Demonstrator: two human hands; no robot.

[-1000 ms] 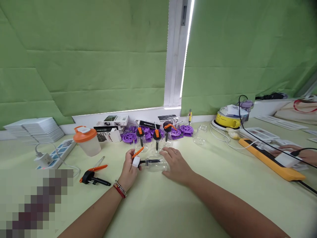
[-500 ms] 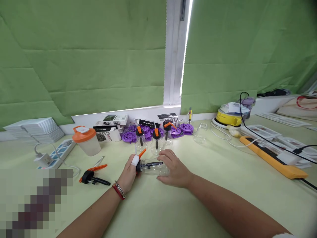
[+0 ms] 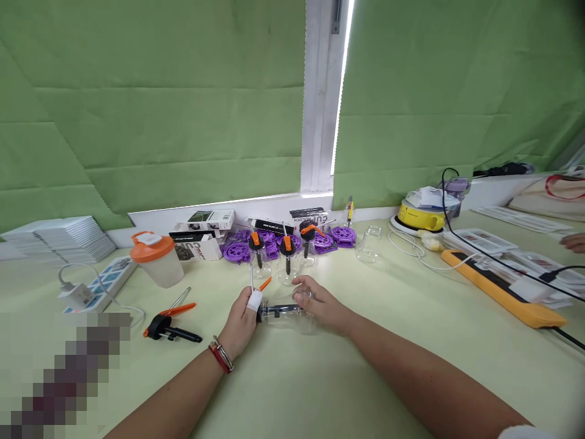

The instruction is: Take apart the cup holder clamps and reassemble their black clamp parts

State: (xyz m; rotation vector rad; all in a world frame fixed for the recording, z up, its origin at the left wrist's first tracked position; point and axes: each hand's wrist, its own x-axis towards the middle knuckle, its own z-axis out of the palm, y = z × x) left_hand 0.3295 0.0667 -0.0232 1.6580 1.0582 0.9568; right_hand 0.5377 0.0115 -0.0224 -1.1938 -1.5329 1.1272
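Note:
My left hand [image 3: 242, 317], its thumb wrapped in white, is closed around the black pump lid [image 3: 259, 314] of a clear bottle [image 3: 292, 322] lying sideways. An orange lever [image 3: 265, 283] and a thin metal spout stick up from this lid. Inside the bottle runs a black tube [image 3: 282, 309]. My right hand [image 3: 322, 305] grips the bottle's far end, the thumb over the glass and some fingers hidden. Left of my hands lies a loose black pump lid with an orange lever [image 3: 159, 327]. Behind them stand several clear bottles with black and orange lids [image 3: 287, 247].
Purple plastic parts [image 3: 237, 252] and opened boxes [image 3: 205, 247] sit along the wall. A shaker cup [image 3: 162, 268] and a power strip [image 3: 107, 277] are leftward. An uncapped glass bottle [image 3: 369, 245], cables and an orange power strip [image 3: 503, 292] lie rightward. Another person's hand [image 3: 573, 243] shows far right.
My right hand has shifted its grip, with the thumb now raised onto the bottle's end. The bottle has moved slightly right, and another person's hand has appeared at the right edge.

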